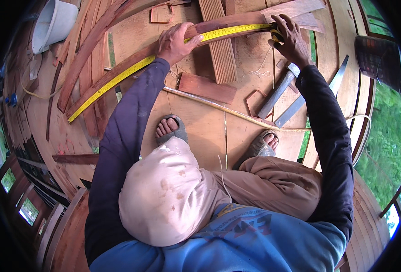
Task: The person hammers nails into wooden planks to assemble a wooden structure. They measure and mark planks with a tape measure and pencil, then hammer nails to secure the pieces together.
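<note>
A long reddish wooden board (230, 21) lies across the work area, and a yellow tape measure blade (119, 78) stretches along its near edge. My left hand (177, 43) is closed over the board and tape near the middle, its thumb pressed along the blade and its other fingers partly hidden. At the tape's right end my right hand (294, 41) is curled round the dark tape measure case (277, 36). Beneath the board stands a grooved plank (223, 61), running away from me. A hammer (275, 97) lies nearer me, below my right wrist.
A long flat metal blade (338, 77) lies beside the hammer, partly behind my right forearm. A thin rod (209, 103) and a short wood block (208, 88) rest before my feet. A white bucket (53, 27) stands far left, a dark container (379, 63) far right. Floorboards have gaps.
</note>
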The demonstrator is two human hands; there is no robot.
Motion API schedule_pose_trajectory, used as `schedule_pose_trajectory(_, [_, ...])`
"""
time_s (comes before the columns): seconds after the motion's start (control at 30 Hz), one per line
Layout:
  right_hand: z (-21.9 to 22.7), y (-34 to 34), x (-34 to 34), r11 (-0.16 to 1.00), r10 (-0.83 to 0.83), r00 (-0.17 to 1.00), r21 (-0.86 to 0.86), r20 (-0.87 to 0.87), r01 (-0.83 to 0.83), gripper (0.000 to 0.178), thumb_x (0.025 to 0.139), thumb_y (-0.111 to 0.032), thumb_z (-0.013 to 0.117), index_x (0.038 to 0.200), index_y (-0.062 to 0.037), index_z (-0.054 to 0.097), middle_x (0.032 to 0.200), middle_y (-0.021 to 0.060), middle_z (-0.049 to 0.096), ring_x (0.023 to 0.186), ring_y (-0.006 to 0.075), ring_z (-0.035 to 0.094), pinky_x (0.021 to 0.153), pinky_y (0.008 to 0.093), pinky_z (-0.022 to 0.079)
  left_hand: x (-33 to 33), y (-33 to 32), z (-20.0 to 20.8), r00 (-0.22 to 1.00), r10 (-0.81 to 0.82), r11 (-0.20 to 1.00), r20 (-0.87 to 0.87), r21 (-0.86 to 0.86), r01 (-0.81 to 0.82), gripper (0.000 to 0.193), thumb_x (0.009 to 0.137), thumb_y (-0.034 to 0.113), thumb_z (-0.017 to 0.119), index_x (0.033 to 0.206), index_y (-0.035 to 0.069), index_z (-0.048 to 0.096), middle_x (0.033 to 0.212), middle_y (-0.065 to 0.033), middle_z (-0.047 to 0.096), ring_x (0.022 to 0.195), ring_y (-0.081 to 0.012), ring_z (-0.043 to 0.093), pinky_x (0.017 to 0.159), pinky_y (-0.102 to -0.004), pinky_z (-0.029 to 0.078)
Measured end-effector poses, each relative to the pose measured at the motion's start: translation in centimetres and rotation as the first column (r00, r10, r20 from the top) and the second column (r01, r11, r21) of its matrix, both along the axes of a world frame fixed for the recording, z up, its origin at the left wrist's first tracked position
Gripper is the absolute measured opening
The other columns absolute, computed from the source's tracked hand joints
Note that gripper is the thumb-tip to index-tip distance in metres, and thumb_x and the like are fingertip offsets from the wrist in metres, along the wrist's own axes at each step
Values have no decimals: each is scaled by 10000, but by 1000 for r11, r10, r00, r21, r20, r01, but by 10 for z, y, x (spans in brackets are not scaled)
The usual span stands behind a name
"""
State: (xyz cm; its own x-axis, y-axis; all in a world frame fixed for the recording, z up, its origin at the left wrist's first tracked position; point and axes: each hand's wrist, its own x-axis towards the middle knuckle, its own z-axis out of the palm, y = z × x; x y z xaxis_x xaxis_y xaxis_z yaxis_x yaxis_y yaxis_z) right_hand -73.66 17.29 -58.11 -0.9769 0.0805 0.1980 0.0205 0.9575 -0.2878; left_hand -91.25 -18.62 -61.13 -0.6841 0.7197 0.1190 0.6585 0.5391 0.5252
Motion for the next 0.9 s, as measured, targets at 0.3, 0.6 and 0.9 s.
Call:
schedule_pose_trajectory(0.3, [-10,-13,5,995,-100,995,-22,-13,99,857,804,-284,838,1537,-221,401,1534,189,388,1356,452,442,1134,519,395,-3,-1,-4,999,-28,998,33,55,26,608,910,553,651,1276,69,618,1173,-182,692,1102,-366,654,967,-456,493])
schedule_pose_trajectory(0.6, [3,8,-10,999,9,995,49,103,-14,867,783,-383,863,1515,-211,433,1446,138,495,1294,381,527,1068,480,474,-1,1,-6,1000,-8,999,-28,46,9,590,918,558,637,1266,82,621,1163,-171,694,1097,-355,657,962,-470,488])
schedule_pose_trajectory(0.9, [7,0,-8,999,19,998,27,57,-21,951,771,-376,871,1553,-171,372,1520,192,406,1361,452,427,1111,532,422,0,-3,-3,999,-20,999,-47,39,22,534,945,487,635,1309,98,607,1192,-184,695,1083,-378,661,959,-487,489])
